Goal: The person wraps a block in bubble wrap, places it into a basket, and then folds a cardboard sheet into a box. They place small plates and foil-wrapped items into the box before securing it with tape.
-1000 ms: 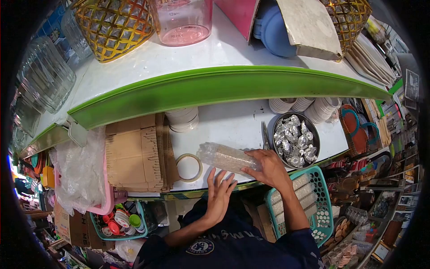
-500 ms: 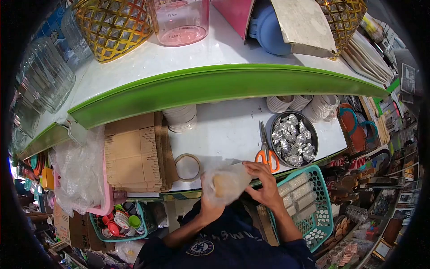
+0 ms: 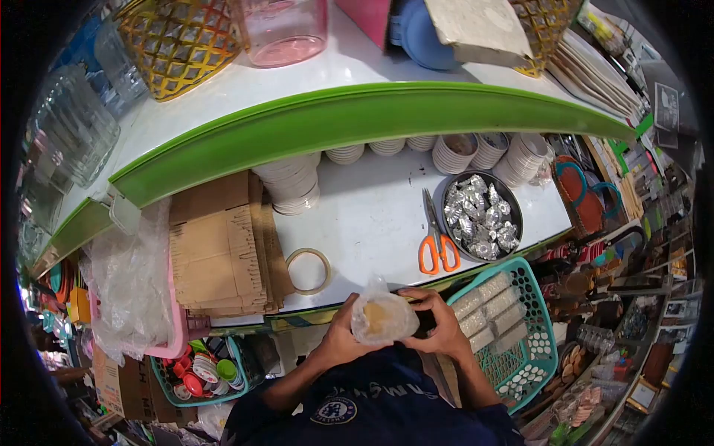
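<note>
A cloudy clear plastic bag (image 3: 405, 321) with a yellowish lump inside is held in front of my chest, between both hands. My left hand (image 3: 343, 336) grips its left side, fingers partly hidden behind the plastic. On the other side, my right hand (image 3: 437, 327) has its fingers and thumb curled against the bag's right edge. Beyond the hands, orange-handled scissors (image 3: 439, 254) and a roll of tape (image 3: 327, 276) lie on the white shelf (image 3: 364, 215). A dark round pan (image 3: 519, 223) of crumpled silver foil pieces stands to the right of the scissors.
Flattened cardboard (image 3: 216, 260) is stacked left of the tape. Stacks of white cups (image 3: 455, 154) stand under the green shelf edge (image 3: 357, 115). A teal basket (image 3: 547, 327) with white packets is at lower right; another basket (image 3: 249, 364) of small plastic items is lower left.
My right hand has come down and around the bag's right side. The bag has turned slightly and sits a little to the right. The view has shifted, so the shelf appears higher.
</note>
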Tool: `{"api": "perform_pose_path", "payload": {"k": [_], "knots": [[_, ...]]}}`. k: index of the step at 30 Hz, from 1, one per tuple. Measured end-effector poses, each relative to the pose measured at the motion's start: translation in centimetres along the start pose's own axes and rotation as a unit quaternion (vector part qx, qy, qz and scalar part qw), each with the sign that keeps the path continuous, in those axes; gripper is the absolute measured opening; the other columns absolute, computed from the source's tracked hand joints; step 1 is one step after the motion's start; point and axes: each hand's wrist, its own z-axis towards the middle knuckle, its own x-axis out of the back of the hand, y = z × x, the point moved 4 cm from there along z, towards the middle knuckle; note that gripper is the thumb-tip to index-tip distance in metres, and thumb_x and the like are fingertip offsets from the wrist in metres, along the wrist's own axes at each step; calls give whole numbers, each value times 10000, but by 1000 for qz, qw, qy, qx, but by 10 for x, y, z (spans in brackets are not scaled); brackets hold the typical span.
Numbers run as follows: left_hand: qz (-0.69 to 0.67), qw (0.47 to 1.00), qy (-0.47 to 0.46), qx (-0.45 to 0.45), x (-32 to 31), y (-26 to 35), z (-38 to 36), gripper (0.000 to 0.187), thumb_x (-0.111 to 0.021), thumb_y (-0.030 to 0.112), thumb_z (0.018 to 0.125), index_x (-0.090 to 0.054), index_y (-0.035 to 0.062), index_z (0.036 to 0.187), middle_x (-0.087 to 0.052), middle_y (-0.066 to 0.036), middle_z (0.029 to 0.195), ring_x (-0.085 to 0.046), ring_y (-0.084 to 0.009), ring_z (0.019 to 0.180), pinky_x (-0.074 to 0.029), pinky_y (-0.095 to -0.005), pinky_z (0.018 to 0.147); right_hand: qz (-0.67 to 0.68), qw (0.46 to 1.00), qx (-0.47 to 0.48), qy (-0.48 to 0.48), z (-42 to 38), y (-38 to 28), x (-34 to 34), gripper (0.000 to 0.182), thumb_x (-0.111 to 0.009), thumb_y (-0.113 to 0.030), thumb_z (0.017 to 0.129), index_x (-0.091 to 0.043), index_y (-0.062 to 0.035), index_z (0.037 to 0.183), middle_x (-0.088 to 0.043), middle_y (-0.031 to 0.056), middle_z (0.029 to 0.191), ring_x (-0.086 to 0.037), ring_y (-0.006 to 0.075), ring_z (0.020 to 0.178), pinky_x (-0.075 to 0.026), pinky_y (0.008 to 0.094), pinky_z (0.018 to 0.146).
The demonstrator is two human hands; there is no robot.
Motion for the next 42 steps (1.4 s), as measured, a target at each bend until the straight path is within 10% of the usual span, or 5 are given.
{"api": "perform_pose_path", "payload": {"k": [9,14,25,32,42], "knots": [[-192,974,-99,75,-28,-10,9,650,-823,199,736,-524,-29,1266,-640,-81,1118,-606,-171,1031,-475,-347,933,312,926,-214,-17,-55,15,-10,555,-870,-123,720,-398,-102,1012,-458,154,1383,-458,235,1282,-355,375,1058],[-173,961,-200,84,-62,-3,27,750,-831,217,724,-472,-21,1339,-549,-112,1264,-514,-191,1191,-410,-365,1017,326,919,-218,33,-80,-6,7,1015,-867,-122,719,-226,-34,1501,-411,121,1452,-402,212,1340,-316,407,1131],[45,915,-378,-138,-193,-1,42,634,-725,307,845,-494,-4,1348,-553,-155,1172,-560,-217,955,-466,-321,861,241,892,-259,282,-201,-13,57,671,-815,-127,787,-490,17,1356,-594,106,1275,-573,188,1158,-446,358,1017],[152,830,-535,-32,-304,-65,30,538,-489,328,1015,-416,-10,1427,-511,-213,1345,-508,-324,1238,-406,-365,1022,111,767,-393,494,-326,42,102,538,-767,-191,826,-540,13,1270,-633,117,1173,-626,219,1046,-495,362,925],[245,844,-449,-160,-345,-128,3,548,-576,146,920,-400,-48,1401,-579,-279,1095,-568,-458,1009,-472,-480,874,386,689,-491,368,-366,119,70,583,-717,-239,885,-475,-37,1376,-519,78,1348,-475,234,1253,-389,419,1056]]}}
